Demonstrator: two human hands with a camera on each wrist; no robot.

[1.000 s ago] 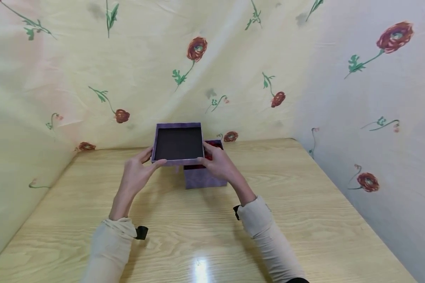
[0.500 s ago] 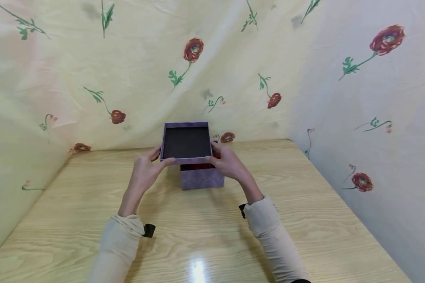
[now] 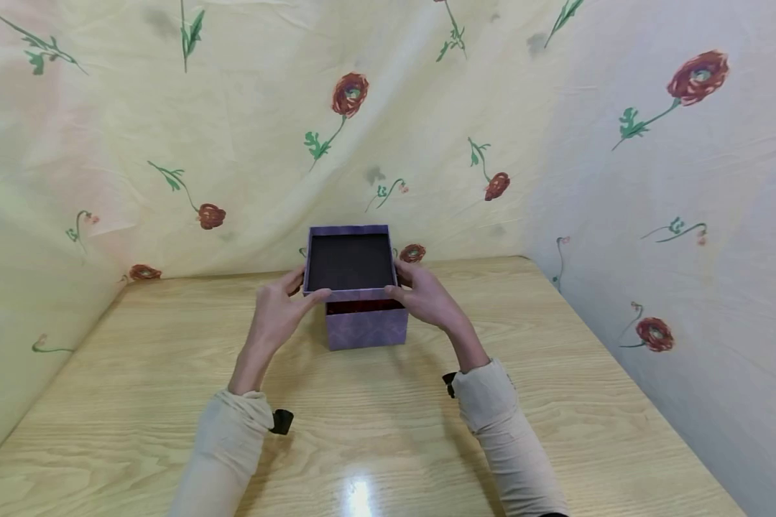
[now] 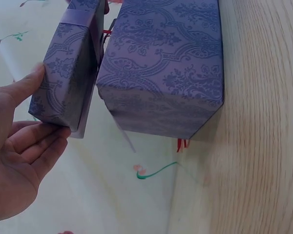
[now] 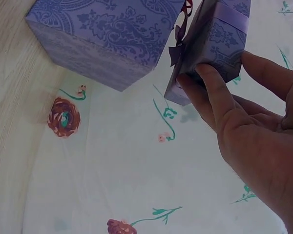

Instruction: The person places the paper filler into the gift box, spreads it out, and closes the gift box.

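A purple patterned box lid (image 3: 350, 262) is tilted up over the purple gift box (image 3: 367, 329), its dark inner side facing me. My left hand (image 3: 278, 309) grips the lid's left edge, thumb at the front corner. At the opposite edge my right hand (image 3: 430, 298) pinches the lid between thumb and fingers. Red material shows inside the box, under the lid's front edge. In the left wrist view the lid (image 4: 68, 63) stands close beside the box's opening and carries a lilac ribbon (image 4: 78, 18). A ribbon bow (image 5: 178, 46) shows in the right wrist view.
The box stands on a light wood table (image 3: 362, 409), near its back edge. Behind and to the right hangs a pale cloth (image 3: 265, 143) printed with red flowers. Red strands (image 4: 182, 144) poke out past the box in the left wrist view.
Both hands have carried the lid to the right, from the box's left side to right above it. The head view has shifted slightly. The box stays on the table.
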